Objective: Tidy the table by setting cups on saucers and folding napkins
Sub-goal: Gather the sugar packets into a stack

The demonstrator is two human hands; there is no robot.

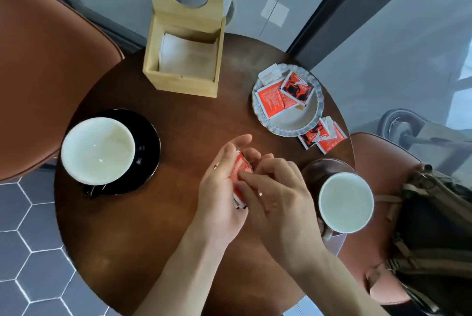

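Over the middle of the round wooden table [153, 226], my left hand [219, 188] lies palm up with a stack of red sachets [240, 171] resting in it, fingers nearly straight. My right hand [275, 193] pinches the sachets from the right with curled fingers. A wide white-lined cup [98, 151] sits on a black saucer [149, 137] at the left. A smaller cup [346, 204] stands on a brown saucer [321, 166] at the right edge. White napkins [189, 56] lie inside an open wooden box [181, 80] at the back.
A scalloped white dish [296, 121] at the back right holds red and white sachets [278, 97]; more sachets [323, 137] lie beside it on the table. Brown chairs [51, 80] flank the table; a dark backpack [434, 234] fills the right chair.
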